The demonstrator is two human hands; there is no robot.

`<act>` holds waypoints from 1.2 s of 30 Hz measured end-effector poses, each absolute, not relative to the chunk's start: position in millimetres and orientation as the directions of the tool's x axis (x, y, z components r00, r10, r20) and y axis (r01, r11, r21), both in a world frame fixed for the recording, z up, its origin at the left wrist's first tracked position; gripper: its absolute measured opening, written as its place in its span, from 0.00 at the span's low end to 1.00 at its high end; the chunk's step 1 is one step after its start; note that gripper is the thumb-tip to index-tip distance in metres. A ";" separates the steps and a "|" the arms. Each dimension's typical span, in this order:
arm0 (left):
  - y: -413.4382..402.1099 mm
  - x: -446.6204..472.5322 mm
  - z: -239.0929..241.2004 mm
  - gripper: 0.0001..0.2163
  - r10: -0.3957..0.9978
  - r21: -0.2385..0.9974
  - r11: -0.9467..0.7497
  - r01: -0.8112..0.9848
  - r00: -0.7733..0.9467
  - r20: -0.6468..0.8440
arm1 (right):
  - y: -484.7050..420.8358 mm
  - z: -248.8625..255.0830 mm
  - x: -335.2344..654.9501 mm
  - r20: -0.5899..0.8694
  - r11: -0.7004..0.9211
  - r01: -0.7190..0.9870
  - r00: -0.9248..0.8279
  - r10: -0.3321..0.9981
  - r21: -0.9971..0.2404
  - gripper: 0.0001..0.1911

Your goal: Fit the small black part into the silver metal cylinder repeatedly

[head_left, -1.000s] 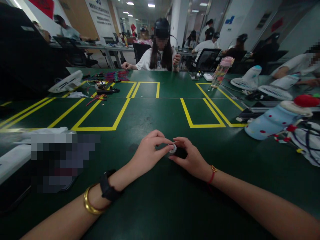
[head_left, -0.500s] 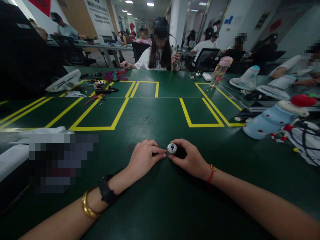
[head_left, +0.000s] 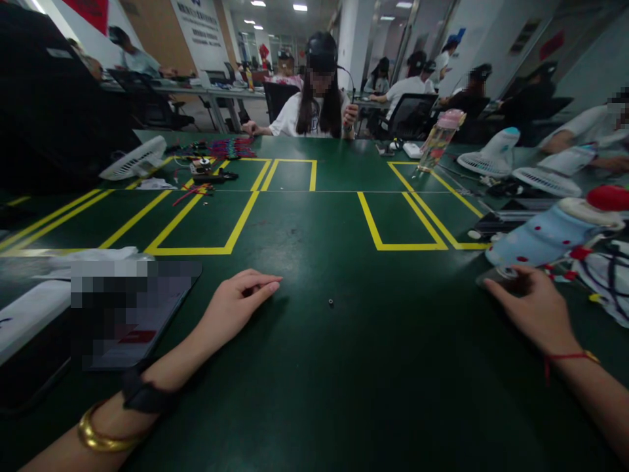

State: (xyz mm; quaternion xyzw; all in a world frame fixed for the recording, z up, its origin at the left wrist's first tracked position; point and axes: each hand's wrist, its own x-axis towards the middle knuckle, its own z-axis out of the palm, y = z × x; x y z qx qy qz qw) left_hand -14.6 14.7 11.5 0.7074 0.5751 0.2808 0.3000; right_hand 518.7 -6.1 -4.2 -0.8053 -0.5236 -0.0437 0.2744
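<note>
My right hand (head_left: 533, 305) is at the far right, its fingers around a small round metal motor (head_left: 505, 271). The motor is blurred and partly covered by the fingers, just below a blue bottle (head_left: 533, 233). On the left, my left hand (head_left: 243, 298) hovers low over the table or rests on it. Its thumb and forefinger tips are together, with nothing visible in them. Between the two hands lies a tiny metal piece, like a nut (head_left: 331, 302), on the green table (head_left: 344, 380).
At the left are a dark flat panel (head_left: 171, 308) and a white box (head_left: 32, 318). White cables (head_left: 607, 282) lie at the right. Toward the back are small fans (head_left: 491, 154), a pink-lidded bottle (head_left: 439, 141) and red wires (head_left: 194, 192). A person (head_left: 319, 105) sits opposite.
My right hand has carried the motor from the middle far to the right. My left hand has drawn back leftward, and the tiny metal piece now shows on the table.
</note>
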 end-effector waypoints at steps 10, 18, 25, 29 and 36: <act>13.2 -6.6 12.2 0.16 0.977 0.674 -0.183 0.716 0.207 0.045 | -9.8 14.6 345.4 0.330 0.483 0.837 -0.394 0.858 -0.256 0.21; 12.9 -9.8 8.1 0.16 0.968 0.645 -0.238 0.726 0.231 0.096 | 16.7 18.2 274.3 0.298 0.577 0.713 -0.494 0.817 -0.398 0.10; 11.2 -9.4 6.8 0.15 0.981 0.671 -0.191 0.716 0.159 0.109 | 11.3 41.6 430.8 0.545 0.199 0.956 -0.052 0.837 -0.215 0.15; 10.8 -8.8 7.0 0.15 0.983 0.675 -0.182 0.716 0.159 0.095 | 2.4 38.6 501.0 0.429 -0.238 0.969 0.240 0.871 -0.060 0.16; 9.0 -9.2 8.7 0.13 0.980 0.690 -0.187 0.700 0.178 0.084 | -2.4 33.9 512.3 0.322 -0.432 0.874 0.484 0.814 -0.222 0.15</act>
